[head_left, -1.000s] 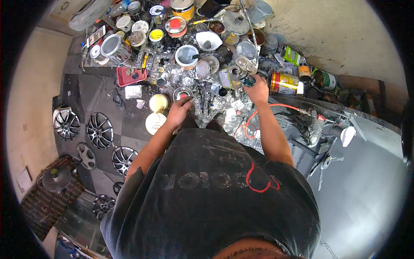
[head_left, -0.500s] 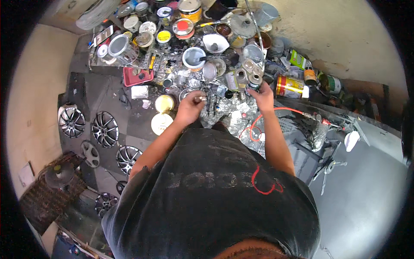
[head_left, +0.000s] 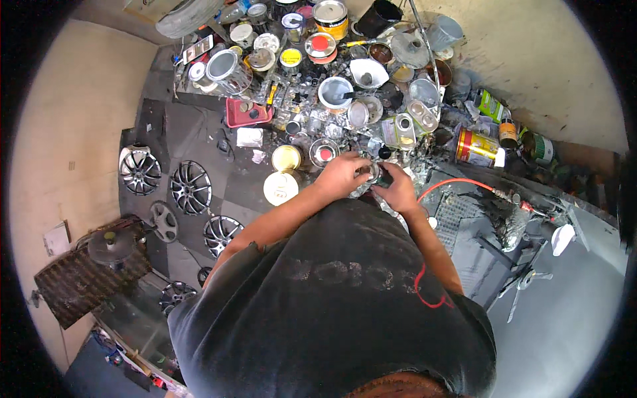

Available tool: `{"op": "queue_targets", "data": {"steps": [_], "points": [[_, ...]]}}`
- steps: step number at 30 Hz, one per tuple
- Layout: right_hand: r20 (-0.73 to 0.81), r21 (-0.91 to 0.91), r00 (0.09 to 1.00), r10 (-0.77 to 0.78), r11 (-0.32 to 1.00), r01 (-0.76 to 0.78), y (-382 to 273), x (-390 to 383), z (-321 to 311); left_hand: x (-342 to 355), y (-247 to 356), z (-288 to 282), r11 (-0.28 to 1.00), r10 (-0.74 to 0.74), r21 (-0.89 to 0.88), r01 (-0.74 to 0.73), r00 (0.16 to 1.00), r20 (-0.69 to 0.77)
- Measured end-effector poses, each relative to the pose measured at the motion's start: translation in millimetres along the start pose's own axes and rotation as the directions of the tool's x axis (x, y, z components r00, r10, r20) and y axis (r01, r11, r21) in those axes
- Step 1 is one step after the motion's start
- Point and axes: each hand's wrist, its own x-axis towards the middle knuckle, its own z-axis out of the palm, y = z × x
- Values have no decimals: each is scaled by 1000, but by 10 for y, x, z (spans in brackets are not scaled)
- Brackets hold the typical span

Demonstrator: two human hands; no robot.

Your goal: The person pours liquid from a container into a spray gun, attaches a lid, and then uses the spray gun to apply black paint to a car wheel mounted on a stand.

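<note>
A small dark can (head_left: pixel 382 176) with a silvery top is held low in front of my shirt, tilted toward the left. My right hand (head_left: pixel 400 192) is wrapped round its right side. At the can's top end, the fingers of my left hand (head_left: pixel 342 178) are bent in and closed against it; whether a small cap is between them is hidden. Just left of the hands stands a round tin (head_left: pixel 324 152) with a red centre. Beyond them are a square metal can (head_left: pixel 400 130) and a white tub (head_left: pixel 336 93) of grey paint.
The bench is crowded with tins, cups and a red tray (head_left: pixel 232 114). A red air hose (head_left: pixel 458 180) curves off to the right beside a yellow-and-red can (head_left: pixel 475 146). Wheel rims (head_left: pixel 190 188) lie on the floor at left. A grey panel (head_left: pixel 570 312) fills the lower right.
My right hand has drawn the small can down and toward me. My left hand has moved right to meet it, and the two hands are now together. The view has shifted leftward.
</note>
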Motion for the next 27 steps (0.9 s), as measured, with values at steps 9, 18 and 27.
{"op": "queue_targets", "data": {"steps": [9,18,27], "points": [[17,166,995,94,981,-96,-154,-94,56,36,76,-164,977,161,94,-189,955,250],[-203,26,976,-76,996,83,87,178,224,-133,-263,-170,968,-248,-33,248,968,-19],[-561,-244,780,279,844,-478,948,859,154,163,-1824,-574,855,-373,168,492,806,-460]]}}
